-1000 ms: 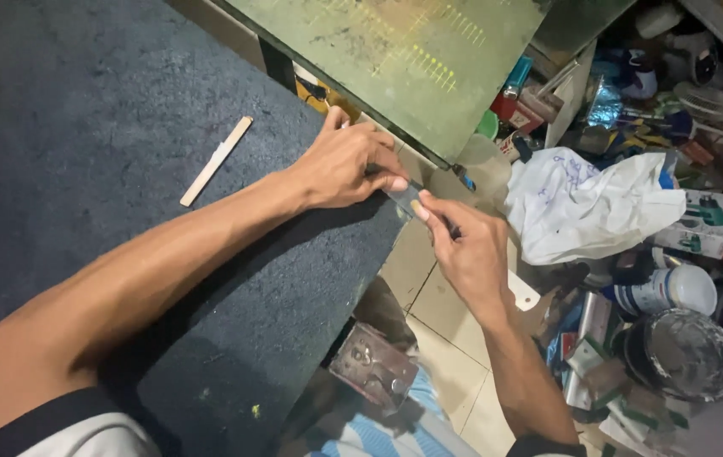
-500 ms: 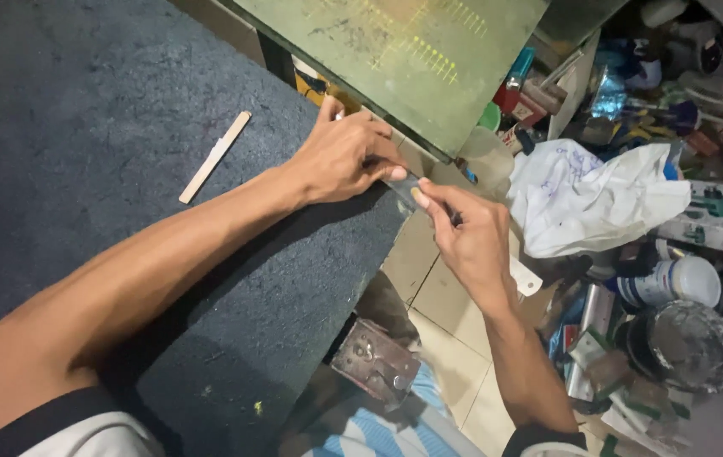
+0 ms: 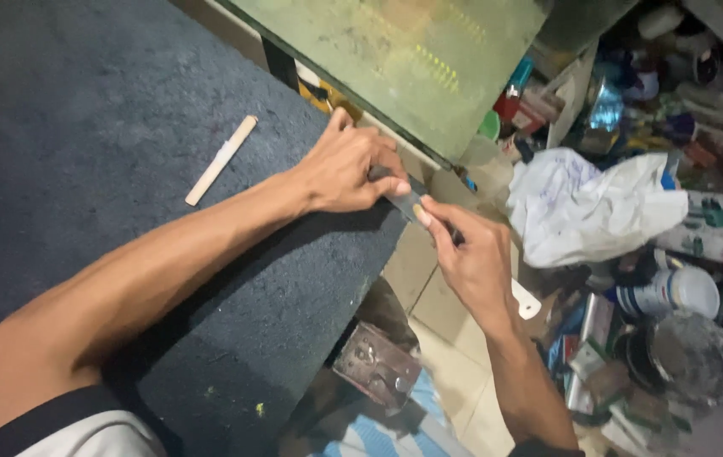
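My left hand (image 3: 346, 169) rests at the right edge of a dark carpeted tabletop (image 3: 107, 110), its fingers pinched on one end of a small dark strip (image 3: 402, 200). My right hand (image 3: 467, 262) is just off the table edge and pinches the other end of the same strip between thumb and fingers. The strip is mostly hidden by my fingers; what it is I cannot tell. A pale flat wooden stick (image 3: 221, 159) lies on the carpet to the left of my left hand, untouched.
A green-stained sheet (image 3: 412, 51) leans at the table's far edge. A crumpled white plastic bag (image 3: 586, 207), cans (image 3: 666, 292), boxes and clutter fill the floor on the right. A rusty metal box (image 3: 377, 366) sits below the table edge on tiled floor.
Both hands stay together on the small strip at the table edge. The view has shifted slightly; the right hand has shifted slightly along the strip.
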